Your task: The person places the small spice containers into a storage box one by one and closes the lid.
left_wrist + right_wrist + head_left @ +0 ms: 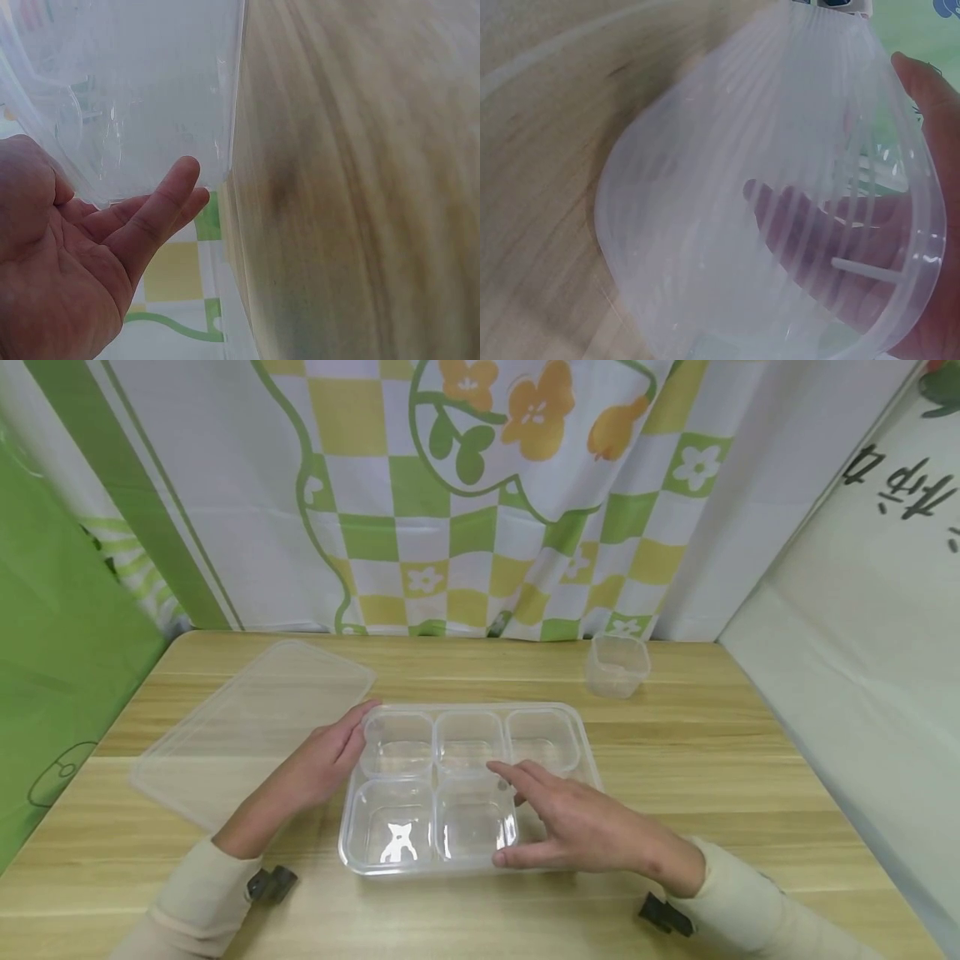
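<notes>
A large clear plastic box (pixel 468 867) lies on the table and holds several small clear containers (pixel 397 822) in two rows. My left hand (pixel 327 758) rests against the box's left side near the back corner. In the left wrist view, the extended fingers (pixel 161 206) of that hand touch the outside wall. My right hand (pixel 581 827) reaches over the box's front right part, where no small container stands. Through the ribbed, see-through wall (pixel 697 225) in the right wrist view, its fingers (pixel 810 232) show spread inside the box. Whether they touch the nearest container cannot be told.
A large flat translucent lid (pixel 247 727) lies on the table left of the box. Another small clear container (pixel 617 667) stands near the back right edge. A checked curtain (pixel 420 527) hangs behind the wooden table (pixel 720 760).
</notes>
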A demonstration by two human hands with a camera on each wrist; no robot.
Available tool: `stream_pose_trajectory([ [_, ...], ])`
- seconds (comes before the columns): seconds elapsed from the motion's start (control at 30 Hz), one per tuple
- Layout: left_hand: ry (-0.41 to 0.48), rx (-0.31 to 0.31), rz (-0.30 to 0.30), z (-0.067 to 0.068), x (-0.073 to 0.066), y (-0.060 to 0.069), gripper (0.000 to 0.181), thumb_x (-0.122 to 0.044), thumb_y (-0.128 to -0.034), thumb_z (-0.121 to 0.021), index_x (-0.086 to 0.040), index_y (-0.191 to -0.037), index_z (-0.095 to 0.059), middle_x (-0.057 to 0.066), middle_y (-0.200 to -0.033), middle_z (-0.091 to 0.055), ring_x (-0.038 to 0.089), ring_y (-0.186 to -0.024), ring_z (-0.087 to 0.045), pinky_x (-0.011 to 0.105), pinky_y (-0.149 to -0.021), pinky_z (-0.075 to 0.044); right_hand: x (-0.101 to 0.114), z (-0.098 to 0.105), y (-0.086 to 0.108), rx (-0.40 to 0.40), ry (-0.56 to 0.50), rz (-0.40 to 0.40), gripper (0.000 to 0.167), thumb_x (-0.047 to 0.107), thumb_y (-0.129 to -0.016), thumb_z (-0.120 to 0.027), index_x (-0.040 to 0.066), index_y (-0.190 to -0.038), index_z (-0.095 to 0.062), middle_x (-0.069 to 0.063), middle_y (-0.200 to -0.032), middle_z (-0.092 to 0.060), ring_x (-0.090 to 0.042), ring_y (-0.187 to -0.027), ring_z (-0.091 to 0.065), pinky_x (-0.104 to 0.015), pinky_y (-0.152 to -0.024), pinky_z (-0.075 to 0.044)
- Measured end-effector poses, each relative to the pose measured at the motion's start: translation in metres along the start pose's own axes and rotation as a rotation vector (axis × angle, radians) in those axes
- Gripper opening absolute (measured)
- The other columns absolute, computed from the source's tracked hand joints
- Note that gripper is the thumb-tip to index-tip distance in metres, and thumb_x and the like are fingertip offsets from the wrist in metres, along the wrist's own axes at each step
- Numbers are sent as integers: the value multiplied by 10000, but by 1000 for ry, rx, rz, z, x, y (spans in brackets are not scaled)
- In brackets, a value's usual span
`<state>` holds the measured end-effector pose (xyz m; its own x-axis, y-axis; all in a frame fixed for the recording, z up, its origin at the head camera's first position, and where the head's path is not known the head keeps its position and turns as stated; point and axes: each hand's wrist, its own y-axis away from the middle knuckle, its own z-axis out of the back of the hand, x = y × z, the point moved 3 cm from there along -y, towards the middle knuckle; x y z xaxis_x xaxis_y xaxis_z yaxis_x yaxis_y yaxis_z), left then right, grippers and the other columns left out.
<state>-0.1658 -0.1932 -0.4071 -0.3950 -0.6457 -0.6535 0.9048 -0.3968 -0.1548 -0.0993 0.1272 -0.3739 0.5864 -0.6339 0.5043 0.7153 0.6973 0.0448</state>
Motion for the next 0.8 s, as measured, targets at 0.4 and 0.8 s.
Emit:
stream_pose_trajectory([
  [0.4,4,8,13,0,0,0,464,-108,-1088,-323,4,-1527,-424,-49,-635,-333,210,-720,-506,485,-881,-434,-1,0,0,15,1,-8,967,707,-901,-626,201,-1636,-256,-17,-1401,-544,-181,-1170,-616,-478,-910,-531],
  [0.8,6,-5,1,-1,3,0,460,-105,-1085,-335,6,-1518,-440,-21,-698,-351,305,-978,-554,528,-998,-446,3,8,7,1,65,-22,996,728,-906,-591,230,-1658,-170,-59,-1425,-563,-245,-1204,-605,-518,-976,-500],
])
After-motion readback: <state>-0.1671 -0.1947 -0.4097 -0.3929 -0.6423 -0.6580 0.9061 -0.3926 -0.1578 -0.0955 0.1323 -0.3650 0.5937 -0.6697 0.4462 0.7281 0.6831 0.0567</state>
